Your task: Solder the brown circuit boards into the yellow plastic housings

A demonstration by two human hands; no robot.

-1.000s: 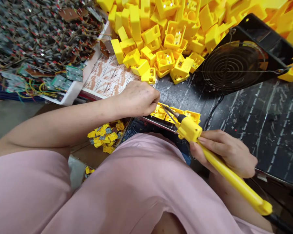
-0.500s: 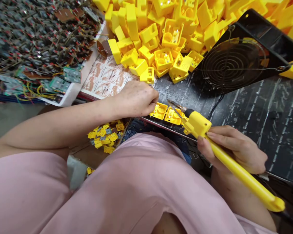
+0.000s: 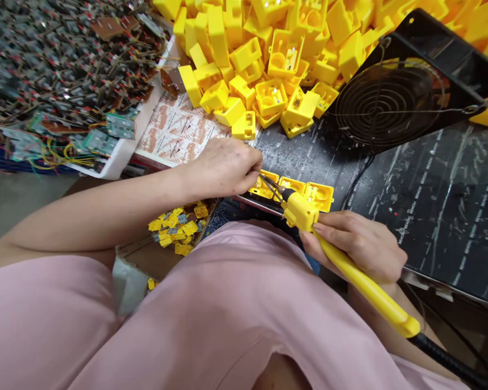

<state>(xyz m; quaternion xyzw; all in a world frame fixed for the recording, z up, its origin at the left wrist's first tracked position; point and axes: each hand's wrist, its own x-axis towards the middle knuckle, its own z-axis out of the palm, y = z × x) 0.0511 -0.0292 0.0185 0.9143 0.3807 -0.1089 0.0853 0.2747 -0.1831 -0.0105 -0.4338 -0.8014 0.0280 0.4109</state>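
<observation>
Right hand [image 3: 355, 246] wrapped round the yellow handle of a soldering iron [image 3: 350, 265]; I have its tip at the leftmost of three open yellow cases [image 3: 295, 184], contact not certain from where I sit. The cases stand in a row along the near edge of the desk [image 3: 451, 216]. My left hand [image 3: 230, 165] is curled, fingers bunched at the row's left end; what they pinch I cannot tell. Black fan [image 3: 384, 111] beyond, right.

Yellow soldering iron [image 3: 358, 278], black fan [image 3: 394, 105]
</observation>
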